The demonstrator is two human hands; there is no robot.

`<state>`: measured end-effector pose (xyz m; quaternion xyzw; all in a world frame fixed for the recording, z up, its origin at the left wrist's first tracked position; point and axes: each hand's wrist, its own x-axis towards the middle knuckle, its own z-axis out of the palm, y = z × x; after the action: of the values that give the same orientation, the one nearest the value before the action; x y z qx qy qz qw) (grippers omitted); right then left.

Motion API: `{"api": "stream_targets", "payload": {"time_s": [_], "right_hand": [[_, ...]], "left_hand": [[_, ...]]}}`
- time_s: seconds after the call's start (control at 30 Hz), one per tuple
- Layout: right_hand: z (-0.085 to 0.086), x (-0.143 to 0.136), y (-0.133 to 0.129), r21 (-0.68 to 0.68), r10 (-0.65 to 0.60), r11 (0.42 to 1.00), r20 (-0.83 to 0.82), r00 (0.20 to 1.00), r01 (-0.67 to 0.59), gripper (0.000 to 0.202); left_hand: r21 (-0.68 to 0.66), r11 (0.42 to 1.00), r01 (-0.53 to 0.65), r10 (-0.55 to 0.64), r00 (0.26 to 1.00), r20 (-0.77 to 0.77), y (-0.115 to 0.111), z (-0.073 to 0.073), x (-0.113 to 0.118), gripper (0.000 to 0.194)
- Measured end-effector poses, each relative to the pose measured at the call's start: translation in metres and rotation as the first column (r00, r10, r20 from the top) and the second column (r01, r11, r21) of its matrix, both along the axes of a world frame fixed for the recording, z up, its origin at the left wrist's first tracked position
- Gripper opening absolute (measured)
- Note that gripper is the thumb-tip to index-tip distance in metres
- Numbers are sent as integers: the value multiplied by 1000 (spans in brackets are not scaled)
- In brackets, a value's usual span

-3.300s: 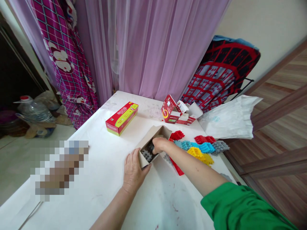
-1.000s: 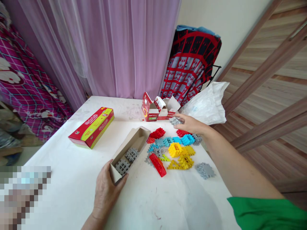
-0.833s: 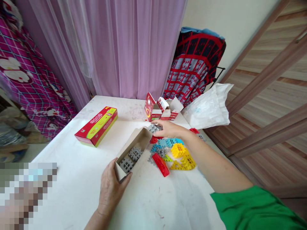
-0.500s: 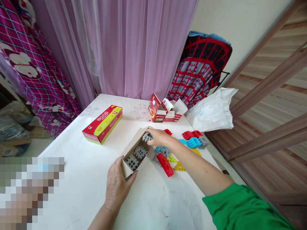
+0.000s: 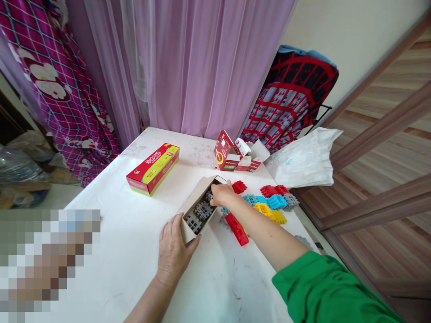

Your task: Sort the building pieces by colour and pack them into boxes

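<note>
An open cardboard box (image 5: 190, 202) lies slanted on the white table (image 5: 128, 229), with grey lattice blocks (image 5: 203, 211) inside. My left hand (image 5: 175, 244) grips the box's near end, thumb on one side and fingers on the other. At the far end of the box, my right hand (image 5: 222, 194) reaches inside with its fingers closed on a grey block (image 5: 209, 196), partly hidden by the fingers. Just right of the box lies a long red block (image 5: 237, 229). Beyond my right wrist are blue blocks (image 5: 276, 202), yellow blocks (image 5: 264, 209) and red blocks (image 5: 239, 186).
A closed red and yellow box (image 5: 154, 169) lies at the left back. Opened red cartons (image 5: 226, 152) stand at the back edge beside a white plastic bag (image 5: 303, 159). Behind the table hangs a purple curtain (image 5: 195, 67). A pixelated patch covers the lower left.
My right hand has lowered the grey block deeper into the far end of the box. The whole view has shifted slightly, and more yellow blocks show.
</note>
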<state>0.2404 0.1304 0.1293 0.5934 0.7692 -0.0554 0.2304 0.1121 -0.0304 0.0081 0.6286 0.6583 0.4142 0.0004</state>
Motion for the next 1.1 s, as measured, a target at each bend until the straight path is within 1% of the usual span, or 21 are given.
{"api": "stream_targets", "payload": {"time_s": [0.17, 0.4, 0.47, 0.57, 0.7, 0.87, 1.0, 1.1], "right_hand": [[-1, -8, 8, -74, 39, 997, 100, 994, -32, 50], [-16, -18, 13, -105, 63, 993, 145, 987, -48, 49], [-15, -19, 11, -129, 77, 990, 160, 984, -56, 49], [-7, -18, 7, -147, 93, 987, 142, 986, -72, 52], [2, -14, 8, -161, 56, 986, 78, 995, -43, 54], [-2, -10, 14, -162, 21, 987, 89, 996, -7, 52], [-4, -9, 12, -184, 45, 983, 116, 992, -23, 51], [0, -9, 9, -232, 69, 972, 114, 991, -41, 57]], "left_hand": [[0, 1000, 8, -8, 1000, 7, 0, 1, 0, 73], [9, 1000, 16, -16, 1000, 2, 0, 0, 0, 74], [4, 1000, 15, -15, 1000, -1, 0, -1, 0, 75], [3, 1000, 16, -16, 1000, -7, 0, -1, 0, 75], [-8, 1000, 20, -20, 1000, 17, -1, 1, 0, 73], [-19, 999, 27, -26, 999, 43, -1, 2, 0, 74], [-19, 1000, 24, -23, 999, 38, -1, 1, 0, 74], [-19, 1000, 23, -22, 999, 32, -2, 1, -1, 74]]}}
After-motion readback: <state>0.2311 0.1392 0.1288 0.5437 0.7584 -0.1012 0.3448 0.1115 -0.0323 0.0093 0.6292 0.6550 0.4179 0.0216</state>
